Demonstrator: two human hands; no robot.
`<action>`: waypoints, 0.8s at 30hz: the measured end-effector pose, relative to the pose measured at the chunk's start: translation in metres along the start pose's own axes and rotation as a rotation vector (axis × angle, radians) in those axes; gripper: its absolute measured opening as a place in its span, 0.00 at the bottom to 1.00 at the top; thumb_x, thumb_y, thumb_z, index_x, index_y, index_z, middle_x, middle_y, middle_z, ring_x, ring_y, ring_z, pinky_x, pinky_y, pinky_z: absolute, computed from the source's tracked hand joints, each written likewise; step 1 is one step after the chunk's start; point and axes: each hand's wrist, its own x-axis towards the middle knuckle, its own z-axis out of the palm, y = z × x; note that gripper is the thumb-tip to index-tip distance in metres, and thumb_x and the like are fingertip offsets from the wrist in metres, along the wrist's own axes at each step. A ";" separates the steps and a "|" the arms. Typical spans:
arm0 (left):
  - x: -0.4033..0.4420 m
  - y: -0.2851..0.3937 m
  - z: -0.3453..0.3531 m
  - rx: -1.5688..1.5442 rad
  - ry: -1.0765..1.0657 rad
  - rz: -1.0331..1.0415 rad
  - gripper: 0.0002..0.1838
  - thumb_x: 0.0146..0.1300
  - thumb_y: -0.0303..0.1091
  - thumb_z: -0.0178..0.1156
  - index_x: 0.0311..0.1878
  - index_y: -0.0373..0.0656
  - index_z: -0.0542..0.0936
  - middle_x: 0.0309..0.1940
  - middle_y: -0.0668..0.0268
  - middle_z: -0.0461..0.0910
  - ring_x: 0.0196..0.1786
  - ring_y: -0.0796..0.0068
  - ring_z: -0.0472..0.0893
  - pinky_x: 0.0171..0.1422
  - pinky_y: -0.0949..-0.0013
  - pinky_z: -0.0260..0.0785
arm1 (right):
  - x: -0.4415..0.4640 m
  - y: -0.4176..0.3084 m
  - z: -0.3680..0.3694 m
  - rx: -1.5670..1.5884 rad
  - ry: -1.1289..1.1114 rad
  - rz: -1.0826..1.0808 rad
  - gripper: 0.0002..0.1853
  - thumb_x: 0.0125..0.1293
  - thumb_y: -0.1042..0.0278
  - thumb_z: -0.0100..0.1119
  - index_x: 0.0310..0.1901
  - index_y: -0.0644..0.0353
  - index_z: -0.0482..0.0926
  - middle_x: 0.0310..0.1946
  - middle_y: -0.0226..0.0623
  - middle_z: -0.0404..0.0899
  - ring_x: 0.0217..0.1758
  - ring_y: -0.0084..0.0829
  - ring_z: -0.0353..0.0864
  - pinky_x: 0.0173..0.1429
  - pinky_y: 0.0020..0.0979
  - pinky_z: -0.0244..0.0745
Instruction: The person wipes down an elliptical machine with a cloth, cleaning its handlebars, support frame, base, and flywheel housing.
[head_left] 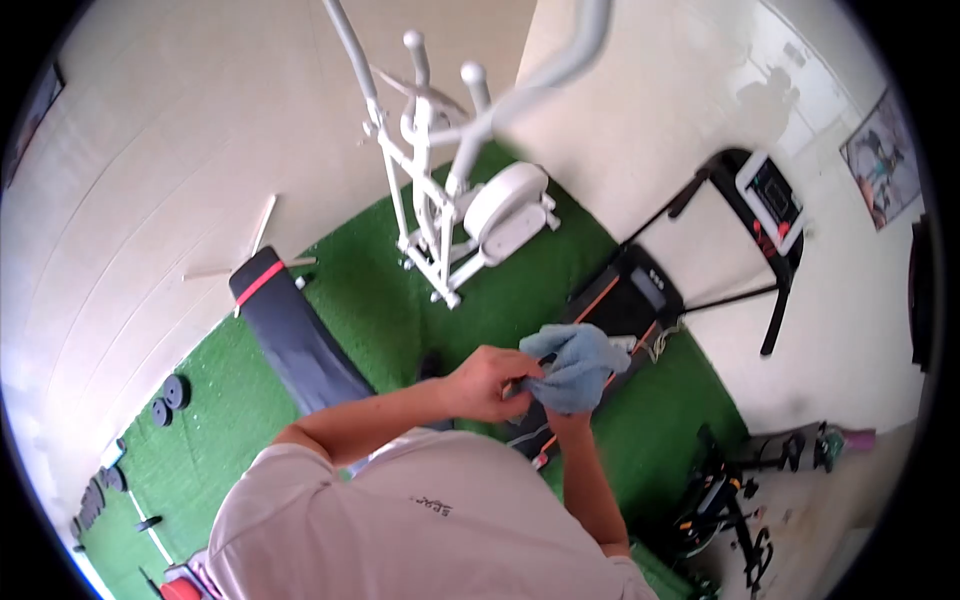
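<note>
A light blue cloth [578, 362] is bunched up in front of my chest, over the treadmill deck. My left hand [490, 383] reaches in from the left, its fingers closed in a pinch on the cloth's near left edge. The cloth covers most of my right hand [566, 412]; only the part by the wrist shows below it. The fingers of that hand are hidden inside or under the fabric, so their grip does not show.
A white elliptical trainer [510, 215] stands ahead on green turf [370, 255]. To the right is a black treadmill [640, 285] with a raised console. A dark padded bench [300, 340] lies to the left, near weight plates [175, 391]. An exercise bike [705, 505] stands at lower right.
</note>
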 end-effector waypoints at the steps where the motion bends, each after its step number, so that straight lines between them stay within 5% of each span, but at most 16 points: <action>1: -0.017 -0.005 0.031 -0.165 0.068 -0.078 0.16 0.49 0.21 0.66 0.45 0.35 0.81 0.36 0.59 0.84 0.33 0.64 0.84 0.34 0.68 0.75 | -0.044 0.000 -0.004 0.135 0.122 0.392 0.31 0.51 0.60 0.77 0.54 0.60 0.72 0.46 0.40 0.76 0.52 0.37 0.77 0.59 0.38 0.73; 2: 0.064 -0.014 -0.054 0.041 0.011 0.126 0.16 0.49 0.21 0.66 0.45 0.35 0.81 0.36 0.59 0.84 0.33 0.64 0.84 0.34 0.68 0.75 | 0.056 0.057 0.032 0.198 0.249 0.130 0.31 0.51 0.60 0.77 0.54 0.60 0.72 0.46 0.40 0.76 0.52 0.37 0.77 0.59 0.38 0.73; 5: 0.095 -0.027 -0.113 0.000 0.025 0.092 0.15 0.50 0.20 0.66 0.45 0.34 0.81 0.37 0.59 0.84 0.34 0.64 0.84 0.34 0.69 0.75 | 0.088 0.125 0.084 0.508 0.456 0.433 0.32 0.68 0.52 0.60 0.68 0.57 0.62 0.63 0.41 0.67 0.67 0.41 0.68 0.73 0.40 0.62; 6: 0.119 -0.023 -0.140 0.082 0.037 0.141 0.15 0.52 0.21 0.67 0.45 0.34 0.81 0.37 0.59 0.84 0.34 0.64 0.84 0.35 0.69 0.76 | 0.121 0.140 0.094 0.536 0.477 0.384 0.32 0.68 0.52 0.60 0.68 0.57 0.62 0.63 0.41 0.67 0.67 0.41 0.68 0.73 0.40 0.62; 8: 0.124 -0.028 -0.159 0.113 0.079 0.126 0.15 0.53 0.22 0.68 0.45 0.34 0.81 0.38 0.59 0.84 0.34 0.64 0.84 0.35 0.69 0.76 | 0.151 0.148 0.108 0.157 0.322 0.361 0.33 0.69 0.49 0.57 0.70 0.56 0.62 0.66 0.41 0.66 0.68 0.43 0.67 0.75 0.42 0.59; 12: 0.136 -0.015 -0.206 0.127 0.117 0.039 0.17 0.55 0.26 0.72 0.47 0.35 0.81 0.40 0.59 0.84 0.36 0.67 0.84 0.41 0.70 0.78 | 0.226 0.112 0.124 -0.405 0.149 -0.001 0.40 0.57 0.44 0.67 0.68 0.54 0.66 0.61 0.39 0.71 0.67 0.46 0.68 0.74 0.45 0.61; 14: 0.132 -0.022 -0.216 0.103 0.175 -0.007 0.17 0.55 0.27 0.74 0.47 0.35 0.82 0.41 0.59 0.84 0.38 0.68 0.84 0.43 0.70 0.79 | 0.245 0.122 0.137 -0.380 0.149 -0.014 0.36 0.55 0.49 0.72 0.62 0.56 0.72 0.57 0.38 0.74 0.63 0.47 0.72 0.70 0.46 0.64; 16: 0.129 -0.023 -0.235 0.119 0.266 -0.038 0.16 0.56 0.25 0.72 0.48 0.35 0.82 0.41 0.59 0.85 0.40 0.69 0.85 0.45 0.71 0.79 | 0.252 0.155 0.168 0.770 0.478 0.123 0.26 0.57 0.57 0.71 0.55 0.59 0.76 0.54 0.38 0.76 0.59 0.43 0.75 0.66 0.44 0.68; 17: 0.128 -0.034 -0.238 0.043 0.357 -0.038 0.13 0.59 0.23 0.70 0.47 0.35 0.82 0.41 0.59 0.85 0.41 0.71 0.85 0.45 0.71 0.79 | 0.277 0.163 0.149 -0.120 0.249 -0.186 0.22 0.58 0.66 0.71 0.53 0.61 0.76 0.52 0.38 0.77 0.57 0.37 0.77 0.63 0.39 0.71; 18: 0.125 -0.036 -0.250 0.049 0.352 -0.042 0.13 0.59 0.23 0.70 0.47 0.35 0.82 0.41 0.59 0.85 0.41 0.71 0.85 0.45 0.71 0.79 | 0.297 0.162 0.160 -0.114 0.255 -0.182 0.22 0.58 0.66 0.71 0.53 0.61 0.76 0.52 0.38 0.77 0.57 0.37 0.77 0.63 0.39 0.71; 20: 0.121 -0.046 -0.252 0.030 0.466 -0.116 0.10 0.60 0.22 0.69 0.45 0.35 0.83 0.38 0.61 0.85 0.37 0.74 0.85 0.41 0.72 0.79 | 0.328 0.162 0.173 0.514 0.340 0.301 0.23 0.57 0.70 0.71 0.54 0.62 0.75 0.51 0.37 0.78 0.55 0.33 0.77 0.63 0.36 0.72; 22: 0.122 -0.045 -0.257 0.076 0.498 -0.097 0.08 0.61 0.23 0.69 0.43 0.34 0.83 0.36 0.61 0.86 0.35 0.75 0.85 0.41 0.72 0.79 | 0.351 0.143 0.187 0.510 0.434 0.134 0.11 0.61 0.76 0.65 0.44 0.59 0.76 0.44 0.32 0.77 0.49 0.26 0.76 0.53 0.29 0.76; 24: 0.117 -0.053 -0.258 0.057 0.541 -0.181 0.07 0.62 0.23 0.68 0.42 0.35 0.84 0.35 0.62 0.86 0.35 0.76 0.85 0.41 0.73 0.79 | 0.352 0.148 0.184 0.414 0.286 -0.065 0.15 0.60 0.76 0.66 0.48 0.59 0.74 0.47 0.32 0.74 0.50 0.27 0.75 0.57 0.31 0.75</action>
